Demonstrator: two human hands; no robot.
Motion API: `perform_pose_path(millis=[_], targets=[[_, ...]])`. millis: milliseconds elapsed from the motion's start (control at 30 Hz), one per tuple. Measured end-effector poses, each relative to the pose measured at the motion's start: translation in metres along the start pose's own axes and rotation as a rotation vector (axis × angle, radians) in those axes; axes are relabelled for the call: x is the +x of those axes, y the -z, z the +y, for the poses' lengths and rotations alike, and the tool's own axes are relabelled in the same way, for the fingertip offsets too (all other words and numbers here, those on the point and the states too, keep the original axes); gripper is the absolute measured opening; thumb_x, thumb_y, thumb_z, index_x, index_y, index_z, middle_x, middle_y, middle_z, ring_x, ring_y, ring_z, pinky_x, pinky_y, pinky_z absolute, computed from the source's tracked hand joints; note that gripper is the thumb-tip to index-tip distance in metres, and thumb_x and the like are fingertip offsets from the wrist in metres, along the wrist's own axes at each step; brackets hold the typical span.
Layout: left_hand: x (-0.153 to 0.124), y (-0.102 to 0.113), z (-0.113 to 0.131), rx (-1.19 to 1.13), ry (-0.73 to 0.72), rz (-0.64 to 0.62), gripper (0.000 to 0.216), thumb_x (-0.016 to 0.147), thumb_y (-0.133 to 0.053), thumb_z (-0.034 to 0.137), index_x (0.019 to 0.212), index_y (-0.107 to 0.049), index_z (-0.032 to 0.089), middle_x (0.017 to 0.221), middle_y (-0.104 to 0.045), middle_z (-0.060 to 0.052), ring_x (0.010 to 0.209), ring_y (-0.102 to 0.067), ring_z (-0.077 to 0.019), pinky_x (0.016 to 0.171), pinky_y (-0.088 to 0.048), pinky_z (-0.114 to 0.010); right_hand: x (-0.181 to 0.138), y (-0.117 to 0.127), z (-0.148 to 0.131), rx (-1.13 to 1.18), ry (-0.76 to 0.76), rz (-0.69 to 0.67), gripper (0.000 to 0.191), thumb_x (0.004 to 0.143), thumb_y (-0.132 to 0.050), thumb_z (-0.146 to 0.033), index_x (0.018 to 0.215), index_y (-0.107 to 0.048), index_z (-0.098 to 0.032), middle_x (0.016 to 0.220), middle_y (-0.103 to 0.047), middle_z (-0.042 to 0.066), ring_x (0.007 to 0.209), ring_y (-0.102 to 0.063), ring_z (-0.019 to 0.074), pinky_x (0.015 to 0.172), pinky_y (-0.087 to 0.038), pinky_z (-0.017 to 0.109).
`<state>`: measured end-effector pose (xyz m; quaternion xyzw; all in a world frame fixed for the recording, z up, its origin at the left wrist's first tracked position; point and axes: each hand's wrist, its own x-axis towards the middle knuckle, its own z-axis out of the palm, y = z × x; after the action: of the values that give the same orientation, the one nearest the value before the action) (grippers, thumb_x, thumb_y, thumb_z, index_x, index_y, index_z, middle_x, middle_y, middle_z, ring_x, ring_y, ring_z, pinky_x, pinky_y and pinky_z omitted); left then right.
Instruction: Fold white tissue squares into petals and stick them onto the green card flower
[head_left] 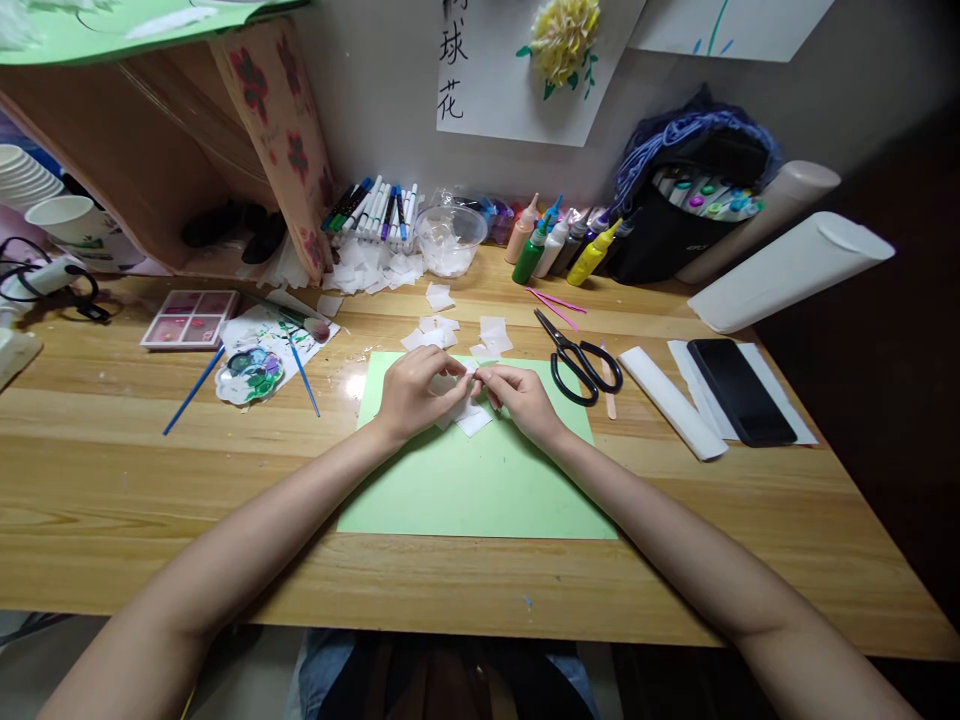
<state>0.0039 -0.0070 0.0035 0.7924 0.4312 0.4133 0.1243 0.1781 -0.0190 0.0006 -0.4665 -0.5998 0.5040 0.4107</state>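
Over the light green sheet [480,500], my left hand [420,395] and my right hand [521,400] meet with their fingertips almost touching. Both are closed in a pinch around a small piece of thin white paper [470,368], which the fingers partly cover. Beneath them, white paper squares [474,420] lie on the green sheet. More loose paper squares [493,333] are scattered just beyond its far edge. Black-handled scissors [577,360] rest to the right of my right hand, partly on the sheet.
Paint bottles [532,250], markers [375,210] and a clear bowl [451,240] line the wall. A paint palette [250,376] and brushes [304,375] lie left. At right are a folded white paper strip [671,403], a phone [741,390] and a white bottle [787,270].
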Motion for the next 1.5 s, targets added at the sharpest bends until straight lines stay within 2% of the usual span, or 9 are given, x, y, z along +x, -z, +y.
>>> perform_pose_path(millis=[100, 300, 567, 900, 1200, 1500], targets=[[0.0000, 0.0002, -0.0001, -0.005, 0.001, -0.008, 0.009, 0.078, -0.062, 0.024, 0.072, -0.063, 0.017, 0.070, -0.063, -0.002, 0.067, -0.056, -0.0135, 0.063, -0.042, -0.026, -0.0005, -0.0006, -0.0002, -0.014, 0.020, -0.009, 0.036, 0.083, -0.055, -0.045, 0.064, -0.063, -0.015, 0.065, -0.058, 0.001, 0.057, -0.046, 0.0099, 0.058, -0.037, 0.025], [0.0012, 0.0005, 0.0002, -0.086, 0.047, -0.028, 0.007, 0.076, -0.062, 0.020, 0.070, -0.063, 0.017, 0.067, -0.061, -0.001, 0.065, -0.054, -0.0128, 0.062, -0.041, -0.026, -0.0005, -0.0025, 0.0013, 0.029, -0.001, 0.003, 0.026, 0.077, -0.063, -0.040, 0.081, -0.069, -0.015, 0.070, -0.062, 0.002, 0.063, -0.051, 0.0120, 0.060, -0.040, 0.026], [0.0034, 0.0007, -0.0027, -0.253, 0.149, -0.090, 0.008, 0.073, -0.065, 0.020, 0.067, -0.063, 0.016, 0.063, -0.061, 0.000, 0.059, -0.053, -0.0106, 0.056, -0.040, -0.023, -0.0005, -0.0029, 0.0029, 0.038, -0.020, 0.026, 0.026, 0.071, -0.068, -0.039, 0.080, -0.069, -0.014, 0.074, -0.063, 0.004, 0.065, -0.052, 0.0125, 0.060, -0.040, 0.027], [0.0039, 0.0003, -0.0013, -0.199, 0.075, -0.110, 0.008, 0.077, -0.064, 0.024, 0.079, -0.065, 0.016, 0.071, -0.061, -0.001, 0.066, -0.054, -0.0119, 0.060, -0.040, -0.024, 0.0008, -0.0011, -0.0023, 0.078, -0.039, 0.068, 0.024, 0.075, -0.064, -0.037, 0.074, -0.067, -0.013, 0.059, -0.055, -0.001, 0.054, -0.044, 0.0090, 0.053, -0.036, 0.025], [0.0017, 0.0015, 0.0014, -0.073, 0.043, -0.088, 0.006, 0.075, -0.062, 0.023, 0.073, -0.061, 0.017, 0.064, -0.057, 0.001, 0.060, -0.049, -0.0109, 0.057, -0.038, -0.023, 0.0005, -0.0009, -0.0054, 0.043, -0.076, 0.024, 0.027, 0.072, -0.064, -0.041, 0.074, -0.067, -0.014, 0.062, -0.057, 0.001, 0.057, -0.047, 0.0103, 0.053, -0.036, 0.025], [0.0015, 0.0006, -0.0010, -0.179, 0.156, -0.097, 0.006, 0.068, -0.064, 0.020, 0.064, -0.062, 0.016, 0.057, -0.057, 0.002, 0.053, -0.047, -0.0087, 0.051, -0.036, -0.021, 0.0011, -0.0001, -0.0017, 0.012, -0.054, -0.028, 0.022, 0.074, -0.065, -0.034, 0.076, -0.070, -0.013, 0.070, -0.064, 0.003, 0.061, -0.051, 0.0111, 0.057, -0.038, 0.025]])
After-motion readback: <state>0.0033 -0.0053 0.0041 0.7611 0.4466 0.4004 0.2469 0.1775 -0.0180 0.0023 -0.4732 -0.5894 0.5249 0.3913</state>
